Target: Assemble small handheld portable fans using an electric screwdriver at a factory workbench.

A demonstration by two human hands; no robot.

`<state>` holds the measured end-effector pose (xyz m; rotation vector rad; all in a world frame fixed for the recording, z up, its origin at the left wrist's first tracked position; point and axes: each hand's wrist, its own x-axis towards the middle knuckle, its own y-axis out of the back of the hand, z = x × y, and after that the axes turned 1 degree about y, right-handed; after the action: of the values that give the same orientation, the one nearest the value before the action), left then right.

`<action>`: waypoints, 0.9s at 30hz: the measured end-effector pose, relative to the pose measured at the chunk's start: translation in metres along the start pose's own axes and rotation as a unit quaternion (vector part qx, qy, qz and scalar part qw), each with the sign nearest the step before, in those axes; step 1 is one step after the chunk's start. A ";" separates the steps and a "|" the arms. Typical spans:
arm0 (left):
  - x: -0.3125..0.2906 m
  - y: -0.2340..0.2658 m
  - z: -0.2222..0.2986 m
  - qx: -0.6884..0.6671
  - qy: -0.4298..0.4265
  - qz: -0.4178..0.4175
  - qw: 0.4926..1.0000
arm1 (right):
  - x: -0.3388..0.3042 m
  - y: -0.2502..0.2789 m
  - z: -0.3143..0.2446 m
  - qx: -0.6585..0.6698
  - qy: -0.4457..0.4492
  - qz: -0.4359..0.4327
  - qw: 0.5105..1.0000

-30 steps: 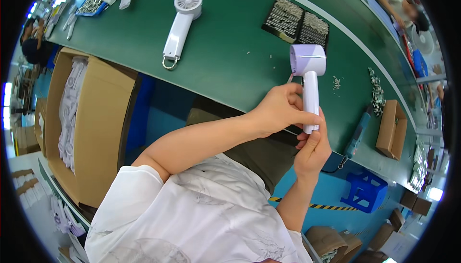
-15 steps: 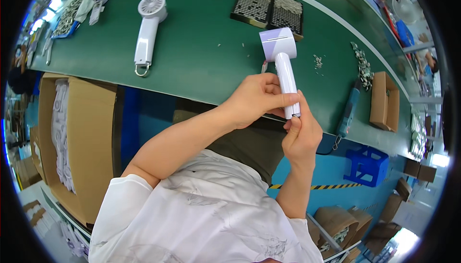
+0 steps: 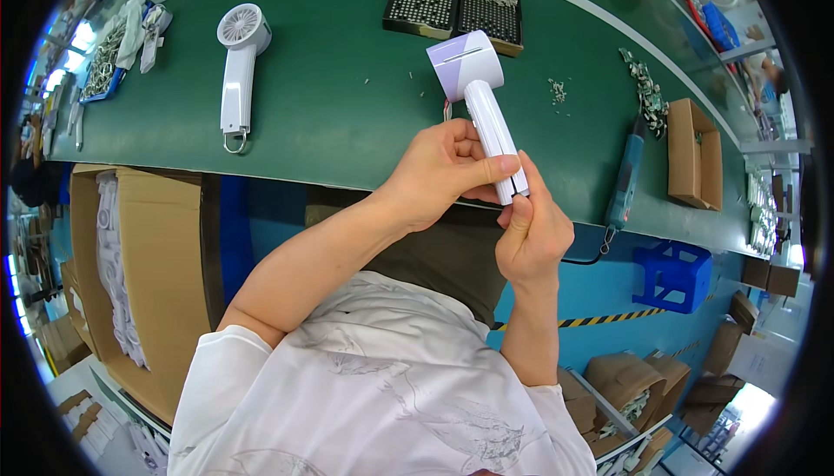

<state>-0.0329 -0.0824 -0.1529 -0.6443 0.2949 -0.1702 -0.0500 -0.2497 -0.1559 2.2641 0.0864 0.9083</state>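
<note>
A white and pale purple handheld fan (image 3: 490, 120) is between my hands at the bench's near edge, its round head up and tilted to the left. My left hand (image 3: 443, 168) is closed round the lower handle, thumb lying across its front. At the handle's bottom end, my right hand (image 3: 534, 237) pinches with thumb and fingers. A dark seam runs along the lower handle near that end. Beside the left fingers a short reddish wire (image 3: 447, 110) shows. Another white handheld fan (image 3: 236, 85) lies on the bench to the left, with a metal loop at its end.
Two black trays of screws (image 3: 423, 26) stand at the back of the green bench (image 3: 330, 128). Loose small parts (image 3: 558, 91) are scattered on the right. Further right are a teal electric screwdriver (image 3: 625, 181) and a small cardboard box (image 3: 682, 159). A large carton (image 3: 169, 259) stands at left.
The fan has tilted further left in my hands, and a dark seam now shows on its lower handle. Both hands keep their hold. The whole view has shifted a little.
</note>
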 end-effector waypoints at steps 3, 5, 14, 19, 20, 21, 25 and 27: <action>-0.001 -0.001 0.002 -0.007 0.005 0.001 1.000 | -0.001 -0.002 -0.001 0.010 -0.015 0.004 1.000; -0.002 -0.001 0.003 -0.009 0.006 0.005 1.000 | -0.001 -0.003 -0.002 0.020 -0.021 0.011 1.000; -0.001 0.003 0.001 -0.002 0.010 -0.011 1.000 | -0.003 -0.004 -0.003 0.009 -0.034 0.008 0.999; -0.002 0.001 0.001 -0.021 -0.005 -0.001 1.000 | -0.005 -0.003 -0.005 0.125 -0.164 0.030 0.978; -0.002 0.003 -0.004 0.018 -0.047 0.002 0.999 | -0.006 -0.001 -0.002 0.124 -0.172 0.052 0.976; -0.003 0.002 -0.008 0.027 -0.063 0.008 0.998 | -0.004 0.002 0.001 0.124 -0.171 0.052 0.976; 0.002 -0.002 0.000 -0.018 0.018 0.032 0.999 | 0.011 0.002 -0.001 0.038 -0.121 0.000 0.992; 0.000 -0.002 0.000 -0.018 -0.008 0.034 0.999 | 0.012 0.001 -0.003 0.048 -0.132 -0.015 0.990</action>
<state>-0.0332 -0.0837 -0.1521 -0.6699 0.3044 -0.0947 -0.0433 -0.2453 -0.1469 2.4443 0.0464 0.5914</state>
